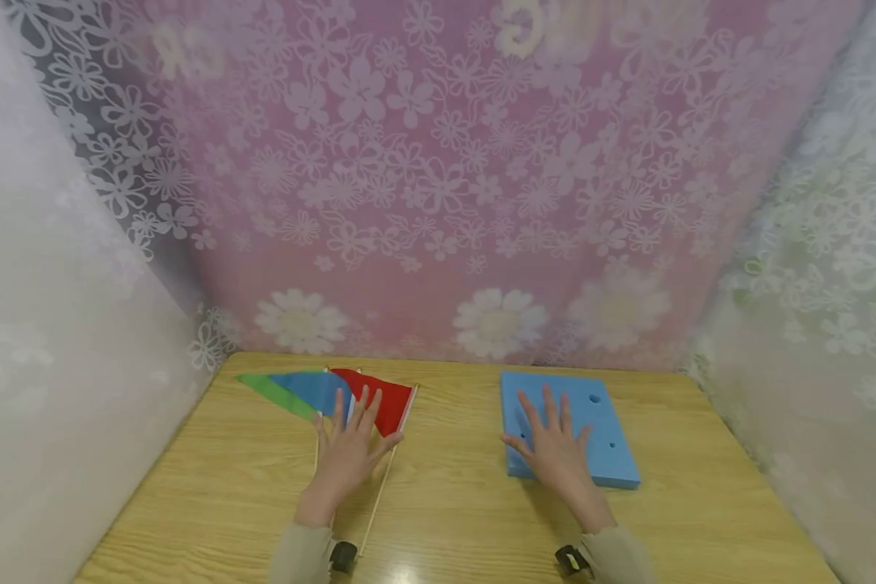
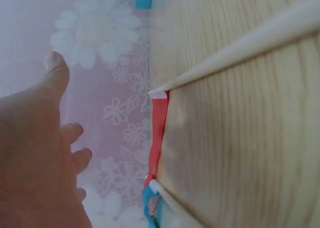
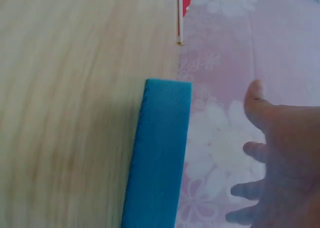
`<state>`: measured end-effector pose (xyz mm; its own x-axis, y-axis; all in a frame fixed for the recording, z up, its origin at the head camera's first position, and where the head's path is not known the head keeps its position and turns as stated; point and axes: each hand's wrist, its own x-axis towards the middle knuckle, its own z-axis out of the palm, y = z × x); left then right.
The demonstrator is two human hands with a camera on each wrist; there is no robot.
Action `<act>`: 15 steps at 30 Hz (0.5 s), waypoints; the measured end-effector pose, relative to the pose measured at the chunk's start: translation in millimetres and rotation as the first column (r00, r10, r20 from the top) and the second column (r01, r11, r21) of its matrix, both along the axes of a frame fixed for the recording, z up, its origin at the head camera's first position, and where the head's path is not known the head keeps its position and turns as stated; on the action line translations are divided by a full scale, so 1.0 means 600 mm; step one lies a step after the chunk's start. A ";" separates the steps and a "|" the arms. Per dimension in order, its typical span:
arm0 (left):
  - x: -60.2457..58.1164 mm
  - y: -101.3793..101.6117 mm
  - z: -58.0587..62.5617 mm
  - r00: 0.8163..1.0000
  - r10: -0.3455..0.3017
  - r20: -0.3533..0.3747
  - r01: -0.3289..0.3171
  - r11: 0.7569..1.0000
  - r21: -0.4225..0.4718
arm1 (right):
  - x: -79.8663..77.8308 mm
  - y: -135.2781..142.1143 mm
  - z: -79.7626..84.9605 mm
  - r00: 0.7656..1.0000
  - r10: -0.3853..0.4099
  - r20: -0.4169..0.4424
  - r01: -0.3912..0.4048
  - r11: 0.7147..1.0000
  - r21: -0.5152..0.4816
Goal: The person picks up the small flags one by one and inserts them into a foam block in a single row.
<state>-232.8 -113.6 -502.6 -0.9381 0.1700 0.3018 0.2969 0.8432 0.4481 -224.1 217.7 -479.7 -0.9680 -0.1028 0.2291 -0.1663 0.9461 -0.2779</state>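
Observation:
Three triangular flags lie on the left of the table, partly overlapping: a red flag (image 1: 394, 403), a blue flag (image 1: 308, 388) and a green flag (image 1: 283, 396), on thin pale sticks. Over them hovers my left hand (image 1: 346, 461), fingers spread, covering part of the cloth and sticks. The left wrist view shows that hand apart from the red flag (image 2: 159, 115) and its stick (image 2: 240, 49). On the right, a flat blue block (image 1: 604, 456) with several round holes lies beneath my right hand (image 1: 560, 461). Its fingers are spread too, and the right wrist view shows them off the block (image 3: 160, 148).
Both hands are above a wooden table (image 1: 453, 478). A pink floral curtain (image 1: 438, 203) stands along its back edge, with pale floral curtains at the left (image 1: 66, 324) and right (image 1: 825, 324) sides. Dark bands (image 1: 344, 556) sit at both wrists.

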 end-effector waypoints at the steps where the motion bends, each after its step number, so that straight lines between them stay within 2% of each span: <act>1: -0.002 0.000 0.000 1.000 -0.006 0.002 0.006 1.000 0.020 | -0.002 0.003 0.000 1.000 0.006 -0.017 -0.006 1.000 0.002; 5: -0.012 0.003 0.007 1.000 -0.018 -0.017 0.020 0.994 0.109 | -0.009 0.024 -0.002 0.989 0.057 -0.139 -0.056 0.998 0.015; 10: -0.027 0.027 0.026 0.989 -0.033 -0.143 0.053 0.989 0.139 | -0.009 0.071 0.007 0.941 0.129 -0.313 -0.133 0.991 0.009; 13: -0.036 0.055 0.041 0.973 -0.063 -0.221 0.093 0.987 0.130 | -0.005 0.105 0.014 0.922 0.142 -0.360 -0.145 0.989 0.017; 15: -0.041 0.080 0.050 0.967 -0.089 -0.239 0.119 0.986 0.113 | -0.004 0.131 0.015 0.917 0.147 -0.370 -0.145 0.989 0.034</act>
